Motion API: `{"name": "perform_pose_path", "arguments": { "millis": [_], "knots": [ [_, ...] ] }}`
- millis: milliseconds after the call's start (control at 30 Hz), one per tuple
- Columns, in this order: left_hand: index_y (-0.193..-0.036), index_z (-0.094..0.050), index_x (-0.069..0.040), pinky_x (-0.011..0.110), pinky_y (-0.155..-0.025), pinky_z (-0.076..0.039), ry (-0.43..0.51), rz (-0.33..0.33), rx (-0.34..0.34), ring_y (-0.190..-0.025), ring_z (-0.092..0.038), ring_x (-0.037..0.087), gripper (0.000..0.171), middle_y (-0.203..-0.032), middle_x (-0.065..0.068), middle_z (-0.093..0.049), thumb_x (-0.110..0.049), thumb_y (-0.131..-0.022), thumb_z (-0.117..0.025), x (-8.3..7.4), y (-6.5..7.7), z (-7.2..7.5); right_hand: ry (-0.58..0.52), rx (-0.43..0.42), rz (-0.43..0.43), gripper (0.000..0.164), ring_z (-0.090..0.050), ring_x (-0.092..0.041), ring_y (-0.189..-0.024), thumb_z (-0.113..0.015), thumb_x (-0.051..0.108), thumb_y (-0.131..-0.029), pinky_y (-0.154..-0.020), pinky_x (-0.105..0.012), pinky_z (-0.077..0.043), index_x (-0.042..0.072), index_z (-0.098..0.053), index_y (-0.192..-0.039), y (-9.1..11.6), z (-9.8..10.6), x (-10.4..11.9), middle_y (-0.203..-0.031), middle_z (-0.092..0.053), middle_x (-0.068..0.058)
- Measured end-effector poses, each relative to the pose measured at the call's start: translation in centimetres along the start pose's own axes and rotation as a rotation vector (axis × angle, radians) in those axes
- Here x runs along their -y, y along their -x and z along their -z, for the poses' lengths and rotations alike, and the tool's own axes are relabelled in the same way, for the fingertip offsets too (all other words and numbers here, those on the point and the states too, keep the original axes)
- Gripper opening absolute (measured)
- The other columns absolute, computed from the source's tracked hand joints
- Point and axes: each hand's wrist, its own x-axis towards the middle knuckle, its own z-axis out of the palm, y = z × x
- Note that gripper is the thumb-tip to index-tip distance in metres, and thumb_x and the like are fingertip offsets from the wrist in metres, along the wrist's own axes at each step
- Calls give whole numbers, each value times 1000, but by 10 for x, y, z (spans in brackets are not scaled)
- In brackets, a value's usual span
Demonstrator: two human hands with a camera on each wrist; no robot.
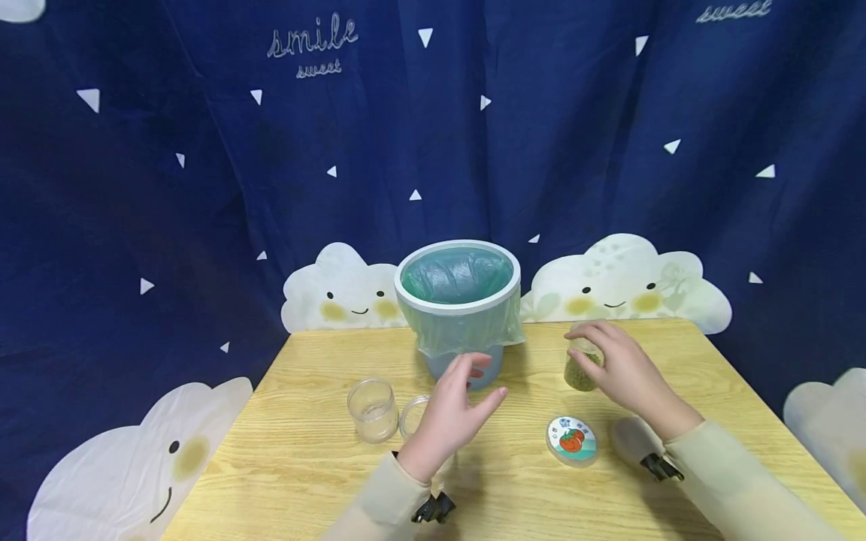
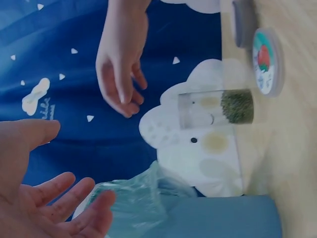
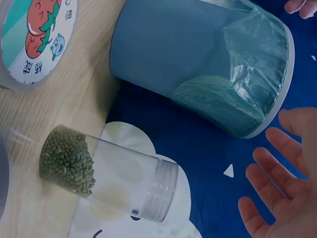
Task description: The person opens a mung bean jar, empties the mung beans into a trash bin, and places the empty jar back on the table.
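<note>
A clear cylindrical jar [image 1: 579, 377] stands upright on the table, its lower part filled with small green beans [image 3: 67, 161]. My right hand [image 1: 619, 368] hovers above and beside this jar with loosely bent fingers; both wrist views show a gap between them. In the head view my left hand [image 1: 449, 417] is raised in front of the bin, thumb and fingers spread, holding nothing. Beyond it to the left stands an empty clear jar [image 1: 373, 421]. A second clear round container [image 1: 410, 415] is partly hidden behind the left hand. Between the hands lies a round lid [image 1: 571, 441] with a tomato picture.
A blue-grey bin [image 1: 467, 366] lined with a green plastic bag [image 1: 467, 330] stands at the back middle of the wooden table [image 1: 304, 473]. A greyish rounded object [image 1: 629, 438] sits by the right wrist. Behind the table hangs a dark blue curtain [image 1: 575, 150].
</note>
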Motion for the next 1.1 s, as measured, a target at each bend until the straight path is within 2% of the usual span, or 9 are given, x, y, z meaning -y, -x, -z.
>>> {"name": "perform_pose_path", "arguments": {
  "millis": [67, 200, 333, 600, 900, 1100],
  "knots": [
    [-134, -57, -11, 37, -95, -55, -26, 0, -6, -115, -63, 23, 44, -128, 6, -63, -25, -96, -75, 3, 1, -6, 5, -13, -22, 22, -64, -36, -109, -76, 9, -92, -94, -57, -51, 7, -71, -114, -3, -4, -3, -115, -67, -12],
    [-138, -54, -10, 39, -101, -54, -45, 14, -2, -122, -61, 24, 48, -134, 7, -61, -27, -97, -74, 6, 2, -16, 14, -6, -60, 26, -63, -40, -109, -76, 12, -93, -95, -59, -49, 5, -70, -117, -7, -11, -11, -117, -66, -16],
    [-143, -51, -9, 40, -108, -50, -62, 36, 6, -129, -58, 24, 54, -139, 7, -59, -29, -97, -73, 6, 1, -27, 31, 40, -99, 34, -60, -45, -114, -74, 16, -94, -96, -64, -47, 3, -67, -125, -9, -16, -24, -126, -62, -20],
    [-150, -45, -8, 40, -113, -47, -118, 62, 28, -133, -56, 24, 65, -144, 8, -55, -35, -96, -73, 10, -3, -45, 60, 141, -200, 55, -47, -57, -128, -72, 23, -96, -99, -77, -38, 1, -55, -142, -15, -25, -47, -144, -47, -32],
    [-151, -43, -5, 42, -113, -47, -109, 107, 51, -134, -55, 29, 72, -148, 13, -52, -32, -93, -77, 19, -5, -59, 72, 266, -311, 71, -31, -63, -137, -72, 33, -96, -101, -82, -32, 2, -42, -152, -25, -34, -62, -157, -31, -36],
    [-152, -41, -5, 45, -113, -47, -102, 161, 96, -135, -54, 32, 77, -150, 15, -49, -35, -92, -77, 23, -3, -66, 76, 318, -357, 80, -29, -67, -136, -72, 40, -95, -99, -83, -33, 2, -36, -155, -31, -39, -68, -157, -25, -39]
  ]
}}
